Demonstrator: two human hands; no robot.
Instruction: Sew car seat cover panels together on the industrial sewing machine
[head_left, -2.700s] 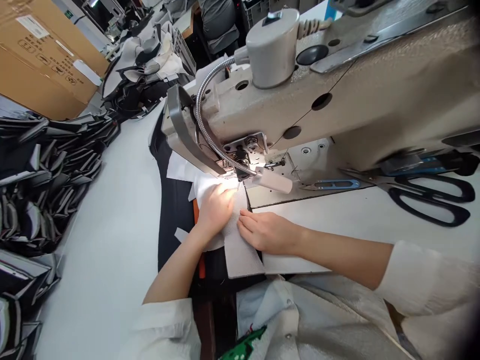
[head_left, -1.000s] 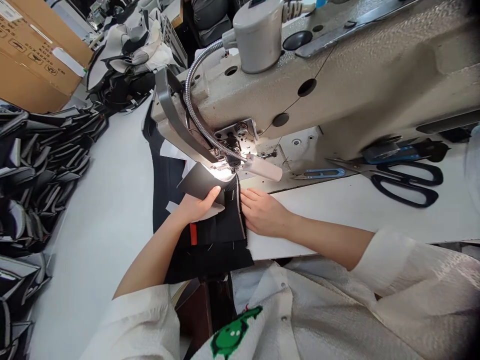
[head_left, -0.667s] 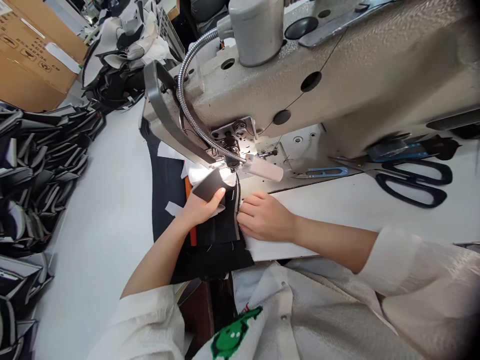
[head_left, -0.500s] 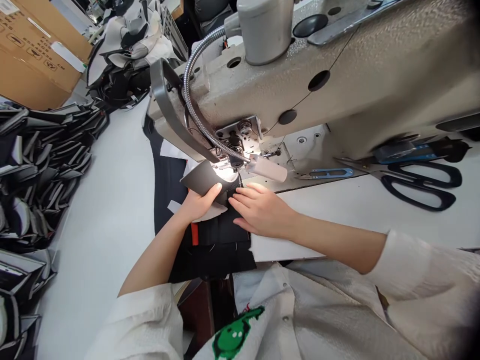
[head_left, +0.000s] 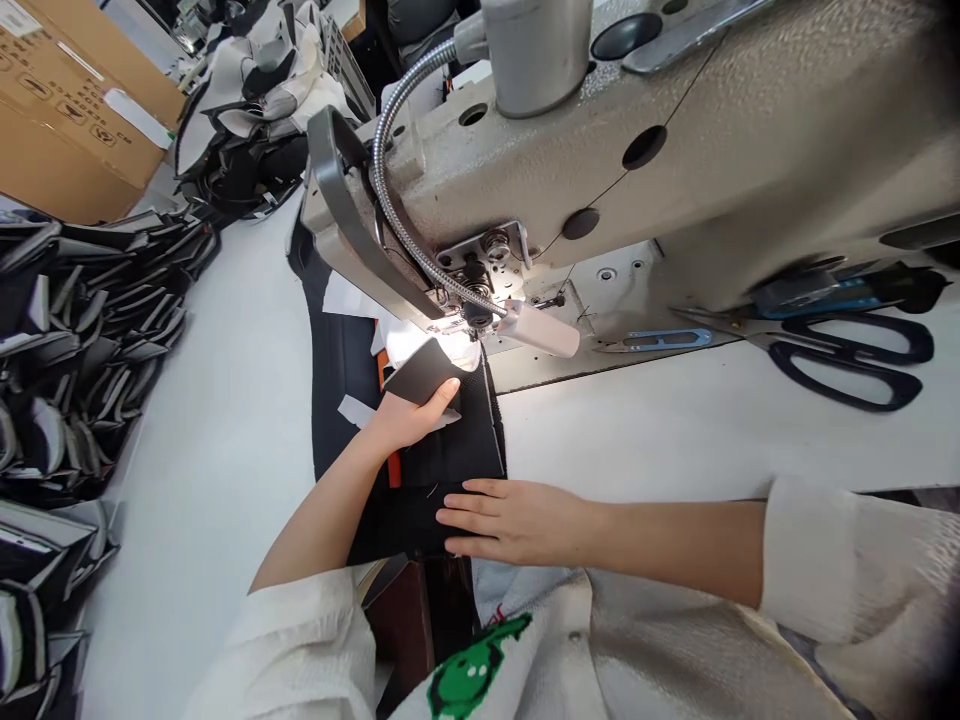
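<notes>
My left hand (head_left: 412,412) grips a dark grey fabric piece (head_left: 421,372), thumb on top, just in front of the lit needle area of the sewing machine (head_left: 480,290). The piece curls upward and its pale side shows near the presser foot. Beneath it lies a black fabric panel (head_left: 465,445) with an orange strip (head_left: 394,470) and a white strip (head_left: 355,410). My right hand (head_left: 499,522) rests flat on the panel's near edge, fingers stretched out and holding nothing. The needle tip itself is hidden by the lamp and the fabric.
Black-handled scissors (head_left: 847,360) and blue thread snips (head_left: 660,341) lie right of the needle. A lamp (head_left: 541,330) on a flexible metal neck hangs by it. Stacked grey and black pieces (head_left: 75,340) line the left; a cardboard box (head_left: 82,120) stands behind.
My right hand has slid from beside the needle toward my body, down to the panel's near edge. My left hand has shifted slightly right with the grey piece still held.
</notes>
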